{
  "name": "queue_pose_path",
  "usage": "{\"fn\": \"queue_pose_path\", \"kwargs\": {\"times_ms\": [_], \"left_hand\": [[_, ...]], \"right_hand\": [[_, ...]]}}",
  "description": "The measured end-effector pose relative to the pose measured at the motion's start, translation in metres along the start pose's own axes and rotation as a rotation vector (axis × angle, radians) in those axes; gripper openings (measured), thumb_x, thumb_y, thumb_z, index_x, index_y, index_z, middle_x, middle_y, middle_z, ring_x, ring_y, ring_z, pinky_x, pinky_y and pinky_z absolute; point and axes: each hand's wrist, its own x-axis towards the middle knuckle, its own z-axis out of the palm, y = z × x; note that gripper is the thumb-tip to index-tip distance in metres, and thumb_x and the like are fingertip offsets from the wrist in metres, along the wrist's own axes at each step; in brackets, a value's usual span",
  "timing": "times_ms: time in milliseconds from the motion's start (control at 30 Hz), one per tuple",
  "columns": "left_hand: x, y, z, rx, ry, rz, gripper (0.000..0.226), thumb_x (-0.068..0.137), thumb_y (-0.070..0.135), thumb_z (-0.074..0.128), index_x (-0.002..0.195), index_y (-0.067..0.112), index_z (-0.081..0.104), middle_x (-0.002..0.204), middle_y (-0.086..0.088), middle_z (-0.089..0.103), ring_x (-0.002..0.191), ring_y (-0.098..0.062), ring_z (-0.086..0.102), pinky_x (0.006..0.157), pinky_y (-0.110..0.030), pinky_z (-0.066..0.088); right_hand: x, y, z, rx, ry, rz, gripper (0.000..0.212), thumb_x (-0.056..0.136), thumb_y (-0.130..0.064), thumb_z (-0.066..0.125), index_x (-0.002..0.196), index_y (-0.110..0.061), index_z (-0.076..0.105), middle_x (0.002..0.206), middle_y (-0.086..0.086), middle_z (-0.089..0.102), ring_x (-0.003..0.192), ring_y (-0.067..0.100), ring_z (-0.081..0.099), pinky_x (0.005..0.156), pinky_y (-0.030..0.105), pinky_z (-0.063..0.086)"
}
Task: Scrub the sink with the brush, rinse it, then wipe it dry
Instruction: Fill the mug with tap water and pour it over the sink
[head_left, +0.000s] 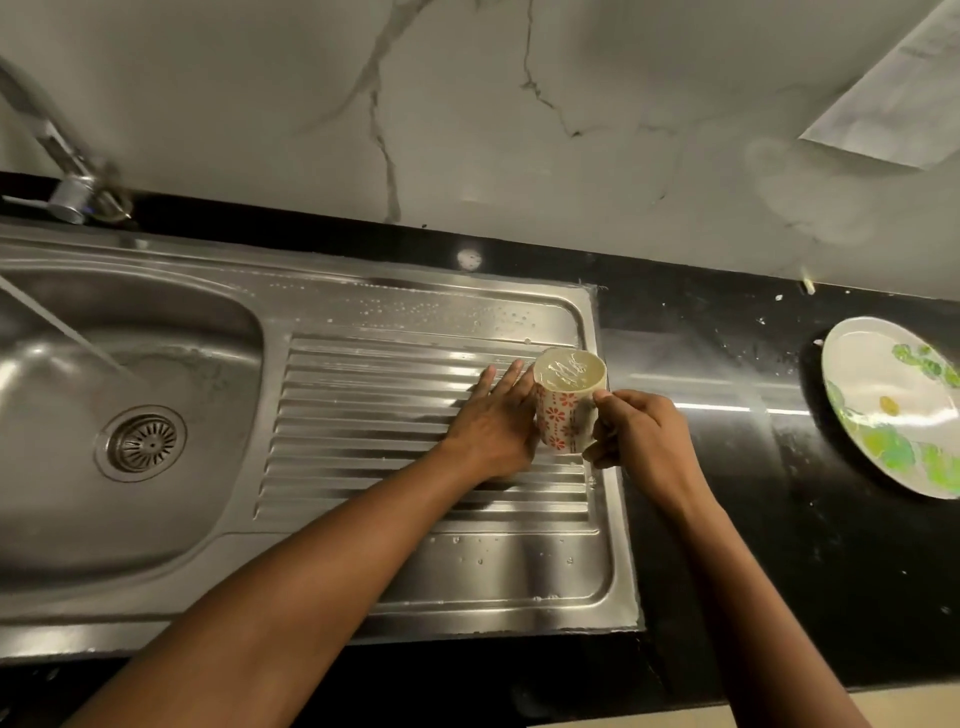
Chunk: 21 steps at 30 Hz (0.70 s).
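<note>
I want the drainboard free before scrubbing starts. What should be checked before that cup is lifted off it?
1. Grip on the cup: right hand curled round its side, ok.
2. Support: left hand flat on the drainboard beside the cup, ok.
3. What the cup holds: cannot tell.
4. Set-down room: bare counter between drainboard and plate, ok.
5. Rinse supply: water stream runs into the sink basin, ok.
6. Tool: no brush in view, not ok.
</note>
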Motion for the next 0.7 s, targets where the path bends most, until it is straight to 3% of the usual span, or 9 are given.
{"fn": "queue_pose_path", "kwargs": {"times_ms": [267, 400, 500, 700], "left_hand": [[0.017, 0.006, 0.005, 0.011, 0.057, -0.017, 0.072, 0.103, 0.042, 0.035, 0.165, 0.019, 0.007, 0.173, -0.009, 0.005, 0.159, -0.028, -0.013, 0.129, -0.056, 0.001], [0.032, 0.013, -0.005, 0.008, 0.054, -0.06, 0.079, 0.101, 0.041, 0.046, 0.165, 0.018, 0.005, 0.173, -0.01, 0.004, 0.16, -0.028, -0.008, 0.129, -0.052, -0.004], [0.044, 0.016, -0.003, 0.042, 0.053, -0.087, 0.08, 0.101, 0.046, 0.042, 0.166, 0.019, 0.005, 0.173, -0.012, 0.005, 0.16, -0.029, -0.008, 0.126, -0.05, -0.009], [0.062, 0.021, 0.0, 0.139, 0.008, -0.108, 0.073, 0.102, 0.048, 0.032, 0.166, 0.021, 0.007, 0.172, -0.014, 0.011, 0.16, -0.033, -0.003, 0.127, -0.058, 0.001]], "right_hand": [[0.015, -0.007, -0.017, -0.088, -0.052, -0.035, 0.037, 0.108, -0.027, 0.052, 0.08, -0.01, 0.069, 0.07, 0.004, 0.068, 0.062, 0.027, 0.071, 0.062, 0.038, 0.059], [0.026, -0.012, -0.024, -0.057, -0.067, -0.025, 0.036, 0.108, -0.026, 0.052, 0.077, -0.015, 0.067, 0.071, 0.007, 0.066, 0.062, 0.028, 0.069, 0.062, 0.038, 0.057], [0.032, -0.014, -0.028, -0.077, -0.057, -0.047, 0.037, 0.109, -0.026, 0.05, 0.076, -0.018, 0.066, 0.074, 0.01, 0.068, 0.063, 0.029, 0.07, 0.06, 0.035, 0.058], [0.052, -0.018, -0.032, -0.141, -0.055, -0.092, 0.043, 0.108, -0.027, 0.05, 0.073, -0.009, 0.065, 0.076, 0.013, 0.07, 0.06, 0.024, 0.07, 0.062, 0.036, 0.058]]}}
